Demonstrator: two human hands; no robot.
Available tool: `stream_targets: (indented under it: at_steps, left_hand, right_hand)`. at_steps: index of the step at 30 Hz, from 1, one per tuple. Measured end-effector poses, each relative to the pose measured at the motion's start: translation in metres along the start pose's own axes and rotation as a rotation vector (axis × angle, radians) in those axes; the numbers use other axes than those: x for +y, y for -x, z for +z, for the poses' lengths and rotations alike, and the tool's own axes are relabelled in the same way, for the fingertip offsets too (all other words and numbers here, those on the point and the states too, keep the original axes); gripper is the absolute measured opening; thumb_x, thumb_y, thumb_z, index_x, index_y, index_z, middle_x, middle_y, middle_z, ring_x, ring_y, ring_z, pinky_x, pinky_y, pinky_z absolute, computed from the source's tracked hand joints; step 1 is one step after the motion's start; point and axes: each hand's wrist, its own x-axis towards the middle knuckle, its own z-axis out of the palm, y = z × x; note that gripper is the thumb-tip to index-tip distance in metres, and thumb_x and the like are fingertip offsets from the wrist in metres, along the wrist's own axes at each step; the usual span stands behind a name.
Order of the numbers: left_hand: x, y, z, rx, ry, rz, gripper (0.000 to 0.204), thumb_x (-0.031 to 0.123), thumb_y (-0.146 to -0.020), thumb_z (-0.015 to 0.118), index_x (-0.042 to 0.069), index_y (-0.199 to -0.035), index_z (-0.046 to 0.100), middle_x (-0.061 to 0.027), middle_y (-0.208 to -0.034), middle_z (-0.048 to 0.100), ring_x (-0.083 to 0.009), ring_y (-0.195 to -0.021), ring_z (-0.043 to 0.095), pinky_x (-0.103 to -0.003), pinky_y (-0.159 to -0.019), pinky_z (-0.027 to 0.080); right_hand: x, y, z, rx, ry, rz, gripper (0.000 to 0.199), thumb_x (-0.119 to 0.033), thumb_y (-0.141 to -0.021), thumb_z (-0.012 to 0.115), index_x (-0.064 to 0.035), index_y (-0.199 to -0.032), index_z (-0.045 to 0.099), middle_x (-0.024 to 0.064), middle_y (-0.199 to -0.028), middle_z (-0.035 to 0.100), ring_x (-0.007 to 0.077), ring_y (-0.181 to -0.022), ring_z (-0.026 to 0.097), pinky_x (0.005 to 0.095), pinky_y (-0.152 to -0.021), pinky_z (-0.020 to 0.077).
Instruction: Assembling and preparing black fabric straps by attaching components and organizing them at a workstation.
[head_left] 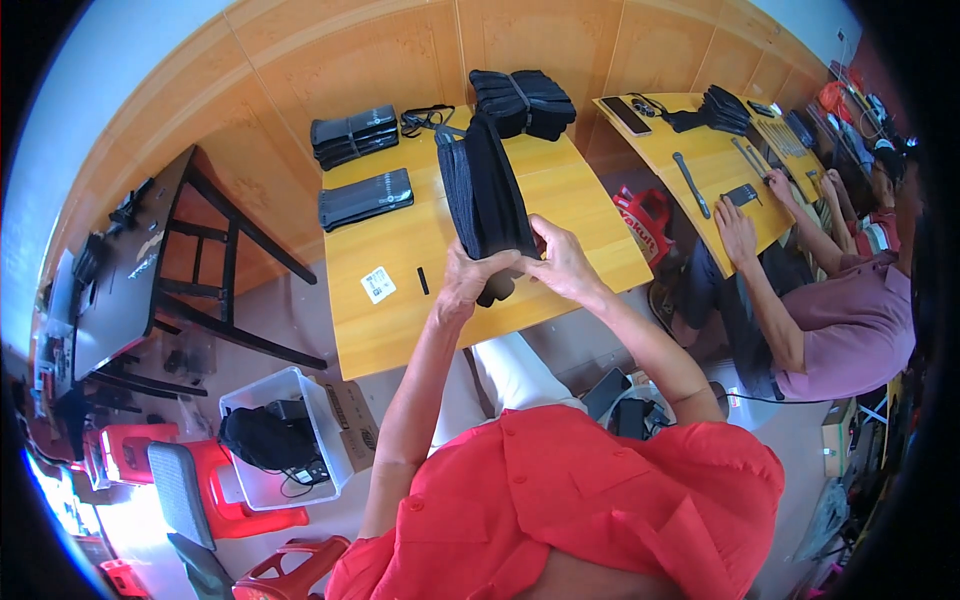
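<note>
The person in the red shirt is holding a thick stack of black socks (485, 195) upright over the near edge of the yellow wooden table (560, 185); the left hand (468, 278) is gripping its lower end from the left, fingers wrapped tight, while the right hand (562, 262) is pinching the same end from the right. A small white square label (378, 284) is lying flat on the table just left of the hands, with a short black strip (423, 280) beside it. Farther back, two flat dark packs (365, 198) (354, 135) are resting on the left part of the table, and a banded bundle of black socks (523, 102) is sitting at the far edge. Down on the floor to the left, a clear plastic bin (300, 455) is holding a black heap and some cables, next to red plastic chairs (225, 500). At the second yellow table (715, 165) to the right, another person's hands (740, 225) are resting on the top. Wooden panelling is running along the wall behind.
</note>
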Motion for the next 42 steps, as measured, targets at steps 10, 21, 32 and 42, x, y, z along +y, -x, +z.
stream_targets:
  at_steps: [10, 21, 32, 42]
  left_hand:
    - [0.034, 0.025, 0.001, -0.028, -0.100, -0.105, 0.032, 0.015, -0.060, 0.074, 0.001, -0.086, 0.063, -0.0053, -0.078, 0.062, -0.0125, -0.065, 0.058, -0.024, -0.060, 0.047]
    - [0.074, 0.063, 0.000, -0.051, -0.062, -0.216, 0.036, 0.004, -0.063, 0.070, -0.003, -0.096, 0.057, -0.0063, -0.078, 0.060, -0.0161, -0.068, 0.060, -0.026, -0.064, 0.049]
    - [0.067, 0.085, -0.050, -0.174, 0.069, -0.423, 0.036, -0.001, -0.060, 0.071, -0.002, -0.093, 0.056, -0.0125, -0.074, 0.063, -0.0198, -0.069, 0.064, -0.029, -0.068, 0.052]
    - [0.056, 0.102, -0.127, -0.487, -0.670, -0.661, 0.034, 0.008, -0.061, 0.073, -0.001, -0.090, 0.058, -0.0108, -0.079, 0.065, -0.0188, -0.073, 0.063, -0.028, -0.072, 0.049]
  right_hand:
    - [-0.016, 0.013, -0.012, -0.368, -0.395, 0.098, 0.044, -0.014, -0.087, 0.057, -0.0036, -0.126, 0.041, 0.0071, -0.103, 0.058, 0.0138, -0.090, 0.058, 0.0248, -0.059, 0.0546]
    - [-0.048, 0.040, -0.016, -0.436, -0.555, 0.142, 0.037, -0.011, -0.089, 0.050, -0.0029, -0.124, 0.040, 0.0057, -0.095, 0.055, 0.0131, -0.083, 0.054, 0.0259, -0.057, 0.0518]
    - [0.006, 0.041, -0.053, -0.203, -0.162, 0.145, 0.011, -0.006, -0.083, 0.043, -0.0001, -0.091, 0.046, 0.0052, -0.071, 0.047, 0.0128, -0.053, 0.052, 0.0266, -0.051, 0.0453]
    - [0.093, 0.059, -0.162, -0.078, 0.413, 0.151, 0.015, -0.006, -0.070, 0.053, 0.0000, -0.083, 0.056, 0.0179, -0.077, 0.057, 0.0329, -0.077, 0.058, 0.0378, -0.068, 0.0445]
